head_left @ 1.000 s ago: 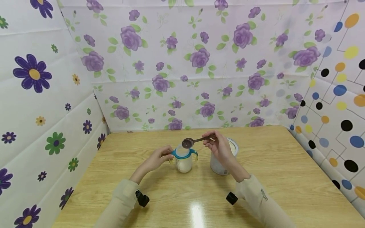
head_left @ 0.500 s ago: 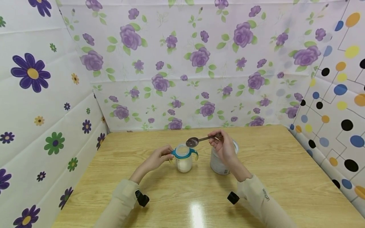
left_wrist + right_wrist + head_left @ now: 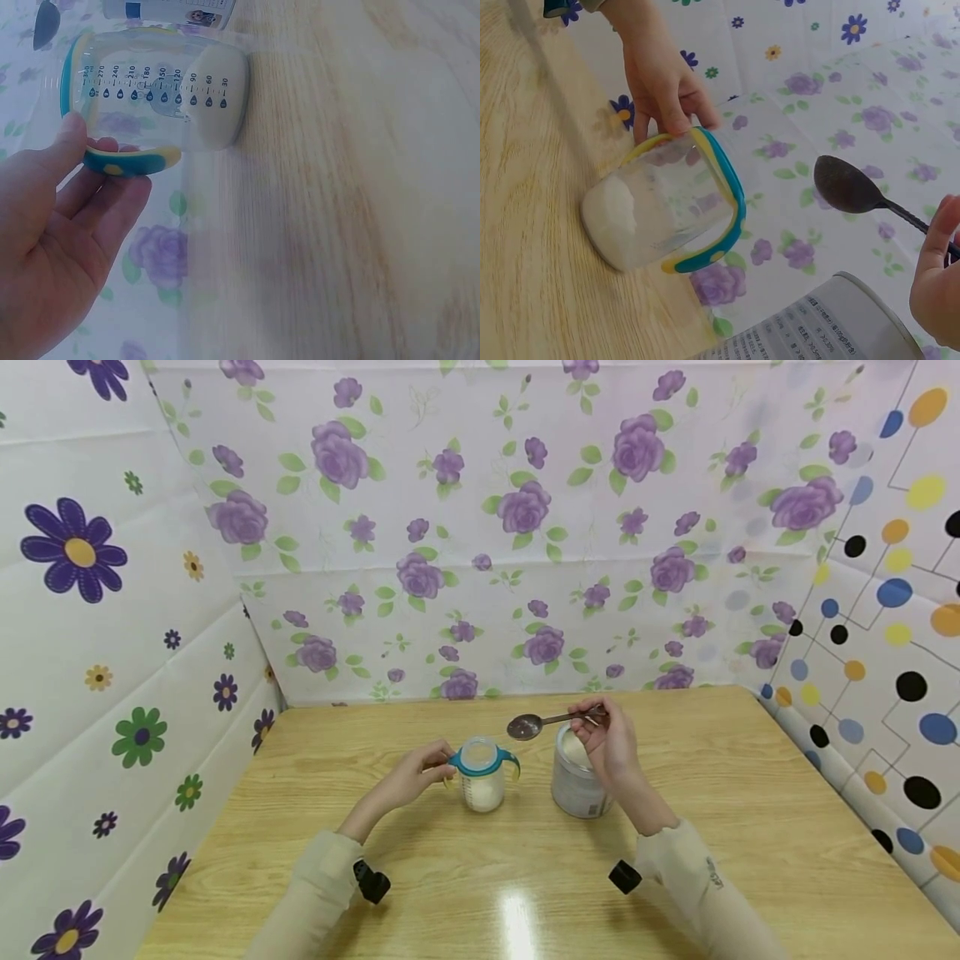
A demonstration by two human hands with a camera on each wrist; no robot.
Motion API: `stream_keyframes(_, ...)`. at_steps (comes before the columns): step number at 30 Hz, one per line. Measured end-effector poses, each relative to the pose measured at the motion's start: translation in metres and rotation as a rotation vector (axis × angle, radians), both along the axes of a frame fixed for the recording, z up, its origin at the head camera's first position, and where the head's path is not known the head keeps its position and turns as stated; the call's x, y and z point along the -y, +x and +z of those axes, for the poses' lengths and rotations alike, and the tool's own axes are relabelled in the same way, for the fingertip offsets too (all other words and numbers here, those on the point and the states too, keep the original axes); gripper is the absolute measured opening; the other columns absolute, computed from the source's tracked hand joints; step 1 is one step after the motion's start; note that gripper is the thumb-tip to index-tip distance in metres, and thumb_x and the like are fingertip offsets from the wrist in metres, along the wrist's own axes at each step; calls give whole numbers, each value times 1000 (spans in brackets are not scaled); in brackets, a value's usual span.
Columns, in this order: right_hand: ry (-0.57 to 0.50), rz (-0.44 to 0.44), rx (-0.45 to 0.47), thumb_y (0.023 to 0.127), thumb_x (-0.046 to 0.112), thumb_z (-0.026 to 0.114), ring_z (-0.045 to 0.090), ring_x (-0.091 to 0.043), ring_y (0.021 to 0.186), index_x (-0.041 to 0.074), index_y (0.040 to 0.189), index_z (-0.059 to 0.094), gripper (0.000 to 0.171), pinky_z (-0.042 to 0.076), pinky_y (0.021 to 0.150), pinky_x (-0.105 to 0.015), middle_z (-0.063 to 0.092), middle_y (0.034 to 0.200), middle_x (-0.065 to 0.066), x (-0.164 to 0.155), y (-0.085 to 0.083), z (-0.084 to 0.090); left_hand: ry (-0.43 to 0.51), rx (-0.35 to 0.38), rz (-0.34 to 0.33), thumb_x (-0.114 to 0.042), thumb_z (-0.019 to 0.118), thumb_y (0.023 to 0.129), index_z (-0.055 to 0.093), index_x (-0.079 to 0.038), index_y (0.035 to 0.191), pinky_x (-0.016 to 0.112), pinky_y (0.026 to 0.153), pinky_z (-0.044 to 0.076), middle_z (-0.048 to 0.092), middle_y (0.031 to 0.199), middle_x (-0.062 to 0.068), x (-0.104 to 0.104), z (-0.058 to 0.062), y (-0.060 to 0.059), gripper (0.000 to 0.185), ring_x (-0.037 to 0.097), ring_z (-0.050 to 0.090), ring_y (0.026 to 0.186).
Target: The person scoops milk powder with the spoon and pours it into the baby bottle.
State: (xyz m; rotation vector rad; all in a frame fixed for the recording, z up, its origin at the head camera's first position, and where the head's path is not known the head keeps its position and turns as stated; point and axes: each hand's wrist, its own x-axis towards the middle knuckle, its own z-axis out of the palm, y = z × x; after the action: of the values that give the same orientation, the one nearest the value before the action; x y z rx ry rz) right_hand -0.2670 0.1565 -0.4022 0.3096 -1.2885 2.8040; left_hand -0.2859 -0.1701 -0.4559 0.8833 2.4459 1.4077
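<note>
A clear baby bottle with a teal and yellow two-handled collar stands upright on the table. White powder fills its lower part, up to about the 90 mark in the left wrist view. My left hand pinches the bottle's left handle between thumb and fingers. In my right hand is the handle of a dark metal spoon, held level in the air between the bottle and a tin. This open tin holds pale powder and stands right of the bottle, partly behind my right hand.
The wooden table runs back to a flower-print sheet. Patterned sheets also rise at the left and right sides. A black camera is strapped to my left wrist, and another black camera to my right.
My right hand has drawn the spoon from above the bottle's mouth to the right, toward the tin. The left hand stays at the bottle's handle.
</note>
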Motion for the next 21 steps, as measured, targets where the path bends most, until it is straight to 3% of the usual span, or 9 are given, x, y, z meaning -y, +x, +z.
stream_keyframes(21, -18, -45, 38, 107, 18, 25, 59, -11, 65, 5, 82, 58, 43, 53, 61, -17, 66, 82, -5, -14, 1, -1, -27, -30, 13, -20, 52, 101, 57, -13, 107, 53, 83, 53, 67, 104, 21, 0, 0, 1, 11, 31, 64, 92)
